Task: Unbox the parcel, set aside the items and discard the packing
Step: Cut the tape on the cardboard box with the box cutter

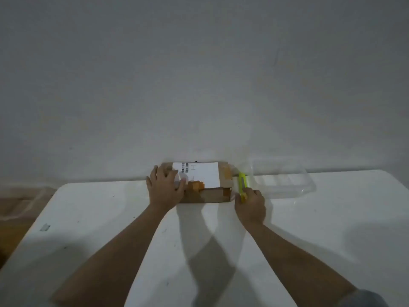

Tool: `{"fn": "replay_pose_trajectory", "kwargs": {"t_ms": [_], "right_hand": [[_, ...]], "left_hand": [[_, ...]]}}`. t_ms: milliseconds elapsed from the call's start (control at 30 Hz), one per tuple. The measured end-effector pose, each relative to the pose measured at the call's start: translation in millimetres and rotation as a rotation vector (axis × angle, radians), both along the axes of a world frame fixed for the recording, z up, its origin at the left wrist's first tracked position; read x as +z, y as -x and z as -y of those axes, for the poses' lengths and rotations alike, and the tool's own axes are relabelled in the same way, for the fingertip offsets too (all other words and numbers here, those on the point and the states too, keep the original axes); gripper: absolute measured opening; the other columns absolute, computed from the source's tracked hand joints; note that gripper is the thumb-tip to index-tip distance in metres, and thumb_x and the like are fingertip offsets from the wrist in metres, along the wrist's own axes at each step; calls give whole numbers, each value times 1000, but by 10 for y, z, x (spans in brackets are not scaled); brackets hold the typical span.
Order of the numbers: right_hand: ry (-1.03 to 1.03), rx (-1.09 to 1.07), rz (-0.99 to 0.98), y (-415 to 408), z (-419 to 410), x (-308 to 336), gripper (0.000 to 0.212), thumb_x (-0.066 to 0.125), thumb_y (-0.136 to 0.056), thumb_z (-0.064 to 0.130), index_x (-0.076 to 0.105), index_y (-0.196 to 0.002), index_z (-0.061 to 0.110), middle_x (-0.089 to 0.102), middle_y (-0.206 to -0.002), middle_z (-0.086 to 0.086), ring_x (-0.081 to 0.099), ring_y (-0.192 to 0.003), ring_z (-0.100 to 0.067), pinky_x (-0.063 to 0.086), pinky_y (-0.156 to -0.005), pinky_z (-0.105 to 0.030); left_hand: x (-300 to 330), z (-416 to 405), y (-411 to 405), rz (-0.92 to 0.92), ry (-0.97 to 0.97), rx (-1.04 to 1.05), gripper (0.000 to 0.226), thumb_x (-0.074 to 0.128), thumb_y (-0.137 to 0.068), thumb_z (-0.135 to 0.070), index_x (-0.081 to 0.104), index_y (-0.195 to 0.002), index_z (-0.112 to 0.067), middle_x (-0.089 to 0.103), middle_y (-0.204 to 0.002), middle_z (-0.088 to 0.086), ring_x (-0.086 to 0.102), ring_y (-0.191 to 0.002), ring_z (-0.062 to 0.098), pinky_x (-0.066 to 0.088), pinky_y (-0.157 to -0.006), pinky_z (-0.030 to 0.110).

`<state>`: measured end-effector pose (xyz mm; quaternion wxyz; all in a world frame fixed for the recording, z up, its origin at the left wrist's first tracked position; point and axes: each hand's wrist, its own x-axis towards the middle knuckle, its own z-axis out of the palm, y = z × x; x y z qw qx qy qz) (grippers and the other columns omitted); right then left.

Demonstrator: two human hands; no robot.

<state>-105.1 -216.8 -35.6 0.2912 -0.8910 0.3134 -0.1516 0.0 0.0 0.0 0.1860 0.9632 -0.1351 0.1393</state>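
Parcel (199,185) left end hidden under left hand (164,188), label (200,175) print blurred (unreadable), cutter (242,185) blade unclear

Brown cardboard parcel (205,194), still taped shut, white label on top, flat at table's far edge.

the parcel (200,191) is plain brown cardboard, matt and a bit fibrous looking, with patches of tan packing tape (226,173) that look only slightly shinier than the card. stuck on top is a white paper shipping label (200,175), flat and matt. the utility knife (242,185) has a bright yellow-green plastic body, smooth; can't make out the blade. next to it the clear plastic tray (285,180) is thin, glossy and see-through, catching little glints on its edges. the table (309,229) top is white, smooth, with a soft sheen and a few small dark scuffs. wall (199,74) behind is matt painted grey-white. floor (15,209) on the left looks like brown wood.
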Motion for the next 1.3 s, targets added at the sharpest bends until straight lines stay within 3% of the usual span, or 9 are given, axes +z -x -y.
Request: {"fn": "replay_pose_trajectory", "kwargs": {"t_ms": [133,267,433,500,600,833,933,1133,1300], "right_hand": [[-27,-79,23,-55,-63,-23,29,65,-85,24,64,-107,5,55,-102,-17,56,-90,-37,46,-78,-41],[-96,-89,29,-105,-71,-39,32,66,-83,19,63,-111,5,58,-100,-19,55,-97,-38,45,-80,-41],[-126,-100,10,-79,-74,18,38,63,-81,15,60,-120,13,55,-105,-17,53,-102,-38,46,-81,-40],[-132,-109,-6,-45,-100,51,41,59,-81,11,60,-122,19,51,-108,-15,55,-97,-36,47,-80,-37],[-174,-92,-4,13,-104,63,44,54,-81,5,60,-122,19,46,-113,-12,57,-82,-32,47,-75,-30],[-298,-86,161,124,-116,181,45,53,-80,-6,55,-119,14,44,-107,-15,45,-61,-9,40,-71,-25],[-320,-59,223,114,-179,203,46,52,-81,-7,51,-122,14,46,-105,-16,44,-64,-6,40,-70,-25],[-362,-25,247,48,-260,289,41,49,-85,-4,44,-125,6,43,-116,-13,52,-85,-24,42,-76,-29],[-373,0,354,-106,-237,477,31,54,-84,3,49,-114,8,56,-98,-7,56,-85,-24,39,-70,-26]], "left_hand": [[-111,-41,-46,-127,140,1,49,49,-81,-48,62,-117,-17,37,-139,33,29,-133,50,35,-100,59],[-121,-17,27,-216,370,11,52,58,-74,-48,59,-119,-21,42,-129,24,48,-115,45,48,-85,47],[-35,-40,-67,-358,397,25,53,70,-79,-41,54,-125,-22,40,-127,19,54,-103,32,46,-89,39],[-23,-68,-128,-440,414,2,60,71,-78,-43,49,-130,-23,48,-121,17,48,-100,21,44,-88,35],[-30,-113,-197,-480,519,-8,63,79,-70,-42,55,-124,-22,63,-104,4,52,-110,26,48,-88,36],[16,-131,-207,-520,641,0,63,87,-61,-34,60,-117,-21,59,-111,-4,54,-101,19,48,-91,34],[-5,-116,-194,-519,671,-4,62,86,-63,-30,59,-117,-19,58,-110,-4,53,-101,18,46,-91,32],[-22,-116,-184,-500,640,-35,60,83,-68,-31,56,-119,-17,56,-110,-3,51,-98,18,42,-82,27],[-35,-120,-185,-496,646,-49,58,83,-69,-30,56,-118,-17,59,-110,-2,55,-100,18,43,-84,28]]}}
